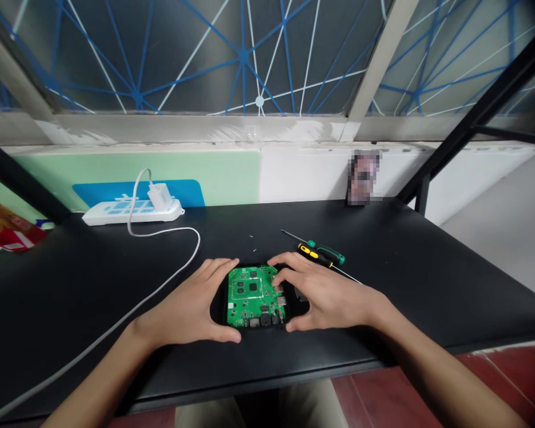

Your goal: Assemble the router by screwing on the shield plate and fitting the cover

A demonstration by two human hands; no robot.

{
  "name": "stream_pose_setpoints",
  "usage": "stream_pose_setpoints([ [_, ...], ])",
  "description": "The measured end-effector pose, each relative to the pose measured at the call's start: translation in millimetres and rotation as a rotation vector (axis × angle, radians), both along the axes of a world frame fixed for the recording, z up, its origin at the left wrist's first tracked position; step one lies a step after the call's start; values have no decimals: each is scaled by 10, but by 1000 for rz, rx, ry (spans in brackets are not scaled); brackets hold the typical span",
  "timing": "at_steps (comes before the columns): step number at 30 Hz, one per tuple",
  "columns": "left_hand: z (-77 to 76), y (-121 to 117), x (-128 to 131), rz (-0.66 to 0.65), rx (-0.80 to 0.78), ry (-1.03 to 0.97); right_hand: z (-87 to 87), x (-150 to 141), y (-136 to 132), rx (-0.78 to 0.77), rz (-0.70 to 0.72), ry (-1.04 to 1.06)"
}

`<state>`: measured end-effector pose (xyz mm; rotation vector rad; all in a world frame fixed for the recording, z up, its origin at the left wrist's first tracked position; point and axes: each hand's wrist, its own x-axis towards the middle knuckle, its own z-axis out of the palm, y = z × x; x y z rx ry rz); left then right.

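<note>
Hands (185,303) (323,294), two, around one circuit board (249,300).

Patterned window (258,56) | black desk (93,285) | red tiled floor (508,374)

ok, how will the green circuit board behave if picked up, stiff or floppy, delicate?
Probably stiff: the green circuit board looks flat, with no visible sag. Likely fragile on top, since its chips and connectors sit exposed. It seems unlikely to roll, being broad and roughly square.
</note>
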<state>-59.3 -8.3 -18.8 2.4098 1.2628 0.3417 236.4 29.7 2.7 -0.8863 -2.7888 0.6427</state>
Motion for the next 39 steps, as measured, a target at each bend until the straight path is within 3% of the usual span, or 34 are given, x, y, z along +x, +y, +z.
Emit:
stream_pose_setpoints([
  [21,-24,5,-11,8,-1,-41,-48,11,5,-60,-10,38],
  [31,-57,2,-16,23,-31,-39,-31,-2,5,-39,-10,35],
  [39,11,-5,4,25,-37,-89,-11,-6,14,26,11,81],
])
